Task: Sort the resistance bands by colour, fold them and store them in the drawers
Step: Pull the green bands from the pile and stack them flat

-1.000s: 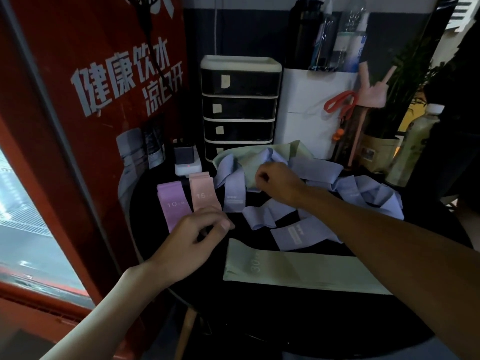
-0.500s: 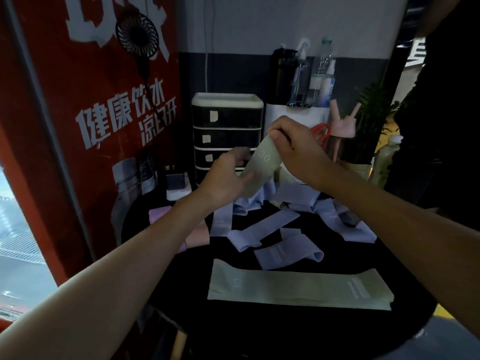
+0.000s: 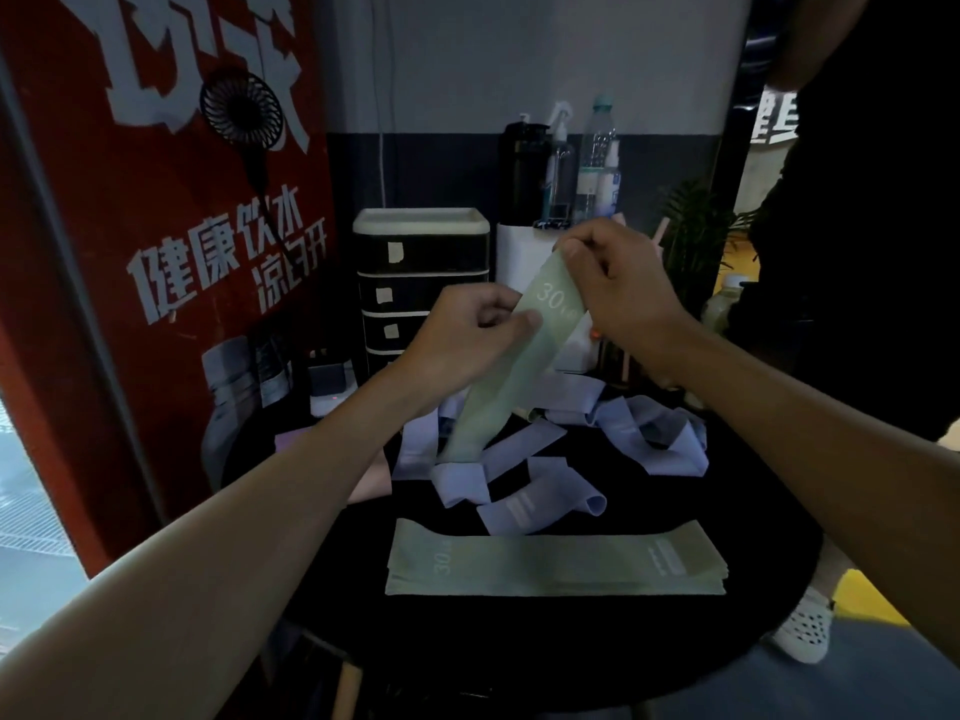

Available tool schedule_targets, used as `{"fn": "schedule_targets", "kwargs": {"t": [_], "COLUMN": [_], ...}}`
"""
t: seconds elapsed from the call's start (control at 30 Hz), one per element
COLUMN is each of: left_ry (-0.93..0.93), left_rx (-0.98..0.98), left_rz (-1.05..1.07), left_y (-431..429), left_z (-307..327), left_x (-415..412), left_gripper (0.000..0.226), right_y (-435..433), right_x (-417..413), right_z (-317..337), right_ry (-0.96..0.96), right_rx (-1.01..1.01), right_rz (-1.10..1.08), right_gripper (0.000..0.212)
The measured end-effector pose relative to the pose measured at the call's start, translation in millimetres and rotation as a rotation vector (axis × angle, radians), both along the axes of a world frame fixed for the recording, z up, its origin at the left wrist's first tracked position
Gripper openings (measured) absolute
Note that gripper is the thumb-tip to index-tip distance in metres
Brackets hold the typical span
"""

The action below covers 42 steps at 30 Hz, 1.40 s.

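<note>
Both hands are raised above the back of the round black tabletop (image 3: 519, 657), holding one pale green band (image 3: 511, 376) marked "30". The right hand (image 3: 621, 288) pinches its top edge with curled fingers (image 3: 574, 247), and the left hand (image 3: 467, 332) pinches its left edge between thumb and fingers just below. The band hangs slanting down to the left, and its lower end touches the loose pile of lavender bands (image 3: 649, 439) spread across the middle of the tabletop. In front of that pile a stack of green bands (image 3: 550, 563) lies flat with its edges squared and its long side parallel to the near rim. A strip of bare tabletop separates the stack from that rim, and a narrower margin separates its right end from the right rim. A pink band (image 3: 371, 485) shows partly under the left forearm. The black drawer unit (image 3: 421, 267), its drawers closed, stands at the back edge just beside a white box (image 3: 519, 257). A red panel (image 3: 130, 304) borders the tabletop on the left, and a standing person in dark clothes (image 3: 857, 252) is at the right side.
</note>
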State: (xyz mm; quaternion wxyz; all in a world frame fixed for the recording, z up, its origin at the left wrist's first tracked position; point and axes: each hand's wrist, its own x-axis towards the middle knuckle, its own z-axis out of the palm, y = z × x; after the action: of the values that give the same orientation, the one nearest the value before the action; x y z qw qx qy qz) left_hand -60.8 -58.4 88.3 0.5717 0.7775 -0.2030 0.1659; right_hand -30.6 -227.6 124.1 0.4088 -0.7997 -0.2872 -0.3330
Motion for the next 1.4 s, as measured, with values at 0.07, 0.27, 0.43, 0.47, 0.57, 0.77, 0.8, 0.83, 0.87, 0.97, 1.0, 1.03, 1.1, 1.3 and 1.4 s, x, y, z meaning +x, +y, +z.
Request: {"fn": "schedule_targets", "kwargs": {"t": [0.07,0.27,0.43,0.47,0.57,0.77,0.8,0.83,0.87,0.97,1.0,1.03,1.1,1.3,1.4], "left_ry": [-0.039,-0.096,-0.04,-0.029,-0.003,-0.019,-0.02,-0.018,-0.012,0.014,0.02,0.026,0.041,0.101,0.137], "left_rx": [-0.021,-0.152,-0.248,-0.259,-0.259,-0.361,-0.38,-0.397,-0.412,-0.448,-0.464,-0.478,-0.511,-0.508,-0.353], "left_rz": [0.008,0.112,0.093,0.086,0.118,0.168,0.183,0.197,0.21,0.249,0.259,0.27,0.306,0.424,0.439], "left_y": [-5,-11,-14,-14,-17,-12,-9,-6,-1,12,17,22,31,51,58], "left_z": [9,25,35,37,42,48,49,48,47,36,29,23,8,-37,-64], "left_x": [-3,-6,-5,-6,-5,-6,-8,-9,-10,-14,-16,-19,-24,-42,-52], "left_gripper": [0.007,0.012,0.009,0.008,0.013,0.011,0.01,0.009,0.008,0.012,0.008,0.004,0.004,0.01,0.013], "right_y": [1,1,0,1,2,-10,-14,-18,-22,-37,-43,-50,-66,-112,-123], "right_x": [-6,-19,-27,-27,-28,-36,-37,-38,-39,-41,-43,-44,-46,-51,-51], "right_z": [5,4,-14,-17,-22,-42,-47,-53,-57,-71,-75,-79,-86,-110,-121], "right_ry": [-0.017,0.265,0.318,0.344,0.445,0.733,0.743,0.757,0.773,0.839,0.857,0.87,0.88,0.909,0.902], "right_rx": [0.027,0.279,0.211,0.228,0.303,0.306,0.287,0.282,0.279,0.258,0.243,0.222,0.17,0.153,0.231], "right_rz": [0.021,0.179,0.182,0.198,0.25,0.42,0.415,0.411,0.414,0.411,0.397,0.378,0.339,0.3,0.179], "right_gripper": [0.02,0.025,0.018,0.02,0.021,0.014,0.018,0.021,0.025,0.029,0.027,0.025,0.023,0.016,0.01]}}
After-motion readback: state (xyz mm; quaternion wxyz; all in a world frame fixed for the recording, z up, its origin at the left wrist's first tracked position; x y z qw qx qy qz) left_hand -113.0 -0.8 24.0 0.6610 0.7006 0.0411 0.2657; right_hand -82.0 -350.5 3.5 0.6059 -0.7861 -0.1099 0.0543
